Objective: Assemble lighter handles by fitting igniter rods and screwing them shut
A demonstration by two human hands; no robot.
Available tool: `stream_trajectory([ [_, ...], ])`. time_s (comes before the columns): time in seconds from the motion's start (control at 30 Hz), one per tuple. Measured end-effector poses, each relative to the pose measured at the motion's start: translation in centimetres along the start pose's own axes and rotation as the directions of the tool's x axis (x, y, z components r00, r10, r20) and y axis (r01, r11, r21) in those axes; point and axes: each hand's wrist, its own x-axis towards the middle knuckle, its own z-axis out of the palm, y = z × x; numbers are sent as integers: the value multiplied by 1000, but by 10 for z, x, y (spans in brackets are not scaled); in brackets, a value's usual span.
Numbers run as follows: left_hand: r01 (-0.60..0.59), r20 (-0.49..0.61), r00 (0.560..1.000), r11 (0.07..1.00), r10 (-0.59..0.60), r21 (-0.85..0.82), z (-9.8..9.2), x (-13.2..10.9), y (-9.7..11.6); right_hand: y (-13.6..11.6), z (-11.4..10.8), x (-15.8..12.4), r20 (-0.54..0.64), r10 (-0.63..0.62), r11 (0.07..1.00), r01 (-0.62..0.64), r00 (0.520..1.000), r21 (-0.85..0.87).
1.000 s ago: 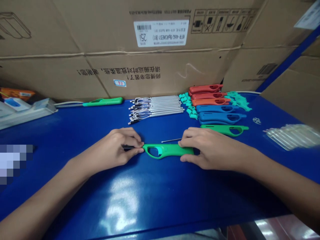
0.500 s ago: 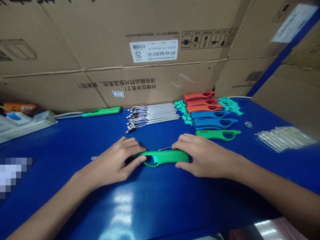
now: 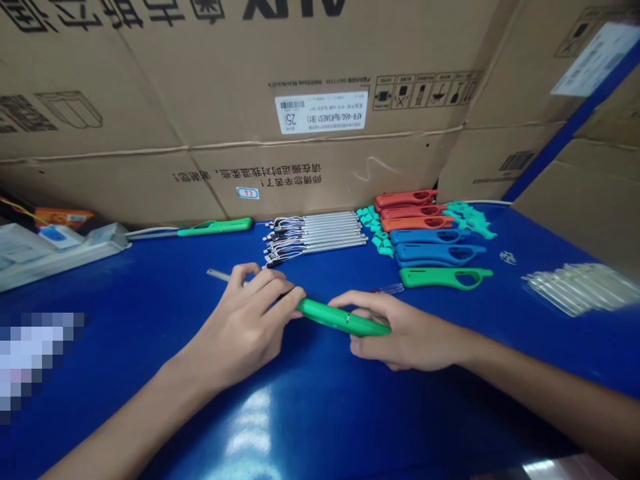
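A green plastic lighter handle (image 3: 336, 317) with a thin metal tube (image 3: 218, 274) sticking out to the left is held just above the blue table (image 3: 310, 413). My left hand (image 3: 250, 320) is closed round the handle's front end, where the tube joins it. My right hand (image 3: 400, 330) grips the handle's rear end between thumb and fingers. The handle is turned on its edge and slopes down to the right. A small screwdriver (image 3: 387, 289) lies on the table just beyond my right hand.
Behind lie a row of metal tubes with wires (image 3: 315, 235), red, blue and green handle shells (image 3: 433, 233), small teal parts (image 3: 375, 230), a finished green lighter (image 3: 213, 227) and clear parts (image 3: 580, 283) at right. Cardboard boxes (image 3: 310, 100) wall the back.
Both hands have turned the green handle from flat onto its edge and tilted it. The metal tube now shows past my left hand. The camera has tipped up a little.
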Motion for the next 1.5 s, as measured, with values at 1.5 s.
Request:
stream_trajectory([
  [1.5, 75, -43, 996, 996, -73, 52, -1, -3, 16, 6, 13, 0, 29, 6, 994, -9, 1000, 112],
])
